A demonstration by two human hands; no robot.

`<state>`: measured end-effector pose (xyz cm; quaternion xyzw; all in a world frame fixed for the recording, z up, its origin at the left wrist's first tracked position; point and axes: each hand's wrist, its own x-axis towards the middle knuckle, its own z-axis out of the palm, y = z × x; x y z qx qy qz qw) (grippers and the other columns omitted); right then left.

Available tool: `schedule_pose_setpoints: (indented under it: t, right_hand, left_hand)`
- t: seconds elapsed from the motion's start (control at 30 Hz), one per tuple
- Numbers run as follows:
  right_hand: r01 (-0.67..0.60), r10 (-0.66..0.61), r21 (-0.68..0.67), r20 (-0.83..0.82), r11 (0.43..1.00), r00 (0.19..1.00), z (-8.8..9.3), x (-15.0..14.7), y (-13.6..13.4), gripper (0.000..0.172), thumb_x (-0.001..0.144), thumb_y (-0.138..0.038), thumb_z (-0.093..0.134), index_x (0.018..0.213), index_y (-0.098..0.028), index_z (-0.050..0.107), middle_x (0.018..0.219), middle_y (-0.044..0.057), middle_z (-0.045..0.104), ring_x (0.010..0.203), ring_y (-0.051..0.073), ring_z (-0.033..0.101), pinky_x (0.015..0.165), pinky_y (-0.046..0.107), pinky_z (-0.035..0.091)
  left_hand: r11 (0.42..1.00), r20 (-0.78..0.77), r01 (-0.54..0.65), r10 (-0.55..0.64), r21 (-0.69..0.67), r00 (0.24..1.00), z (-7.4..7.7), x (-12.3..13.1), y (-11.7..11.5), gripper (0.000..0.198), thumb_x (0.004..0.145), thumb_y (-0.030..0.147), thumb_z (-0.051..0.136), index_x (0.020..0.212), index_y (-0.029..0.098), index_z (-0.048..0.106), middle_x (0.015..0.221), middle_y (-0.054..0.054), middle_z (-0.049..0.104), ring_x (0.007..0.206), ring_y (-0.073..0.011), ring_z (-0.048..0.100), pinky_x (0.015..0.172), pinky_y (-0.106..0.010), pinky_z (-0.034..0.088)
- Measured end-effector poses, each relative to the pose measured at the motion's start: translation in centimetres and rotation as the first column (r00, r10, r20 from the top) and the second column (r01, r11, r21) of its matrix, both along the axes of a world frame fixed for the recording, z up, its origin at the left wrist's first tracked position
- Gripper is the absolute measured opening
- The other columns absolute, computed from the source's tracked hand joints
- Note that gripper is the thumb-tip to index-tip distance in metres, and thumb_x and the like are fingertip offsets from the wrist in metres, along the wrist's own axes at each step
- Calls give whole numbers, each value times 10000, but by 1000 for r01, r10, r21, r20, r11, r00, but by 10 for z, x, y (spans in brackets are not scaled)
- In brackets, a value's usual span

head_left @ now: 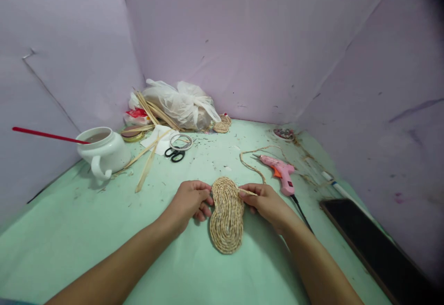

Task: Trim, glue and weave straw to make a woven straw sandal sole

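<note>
A flat, coiled mat of straw-coloured cord [227,217], shaped like a figure eight, lies between my hands on the pale green tabletop. My left hand [194,199] is at its upper left edge, with thumb and fingers closed on the rim. At the upper right edge, my right hand [262,198] pinches the loose end of the twisted cord [252,165]. From there the cord loops away over the table towards a pink glue gun [281,171], which lies on its side. The fingertips of my right hand are partly hidden.
A white pot [107,150] holding liquid and a red stick [48,134] stands at left. Further back lie black scissors [175,155], a tape roll [181,142], straw strips [147,171] and a tied plastic bag [183,103]. A dark flat device [367,245] occupies the right edge.
</note>
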<state>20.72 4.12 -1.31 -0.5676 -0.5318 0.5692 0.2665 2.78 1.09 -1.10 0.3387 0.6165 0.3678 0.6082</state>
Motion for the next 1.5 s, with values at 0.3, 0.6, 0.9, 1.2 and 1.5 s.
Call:
schedule_pose_setpoints:
  t: [0.3, 0.6, 0.9, 1.2, 1.5]
  right_hand:
    - [-3, 3, -12, -26, 1000, 1000, -1, 0, 0, 152, 630, -264, 616, 674, -119, 629, 507, -51, 475, 425, 56, 339, 445, 212, 246]
    - [-33, 36, 59, -60, 998, 998, -2, -6, -4, 250, 652, -313, 586, 769, -109, 670, 559, -30, 511, 418, 56, 340, 441, 214, 261]
    - [-136, 151, 148, -94, 980, 984, -6, -20, -12, 309, 723, -349, 572, 896, -137, 715, 515, -43, 487, 440, 72, 320, 438, 208, 272]
    - [-246, 194, 291, 196, 924, 961, -9, -14, -13, 185, 675, -218, 594, 800, -193, 727, 769, 24, 719, 746, 197, 633, 679, 265, 442]
    - [39, -108, 233, 289, 972, 951, 8, 24, 4, 285, 666, -309, 612, 905, -161, 657, 895, 96, 696, 764, 221, 633, 663, 314, 457]
  left_hand:
    - [999, 20, 14, -14, 46, 1000, -3, 0, -1, 94, 750, 200, 509, 685, 132, 519, 572, 14, 562, 362, -56, 487, 289, -143, 298]
    - [976, 91, 25, -45, 216, 995, -1, -4, -2, 194, 662, 289, 651, 704, 135, 540, 532, 27, 541, 436, -64, 477, 373, -157, 346]
    - [943, 197, 162, -225, 291, 954, -4, -2, -5, 393, 668, 443, 681, 872, 121, 582, 665, 5, 540, 514, -56, 436, 404, -153, 301]
    - [957, -61, 126, -114, 263, 992, -5, 0, 1, 315, 640, 371, 664, 816, 162, 507, 649, 45, 525, 445, -43, 377, 432, -179, 294]
    - [908, -326, 260, -149, 329, 933, -5, -8, 8, 143, 601, 135, 545, 721, 155, 619, 693, -8, 585, 642, -140, 487, 604, -252, 359]
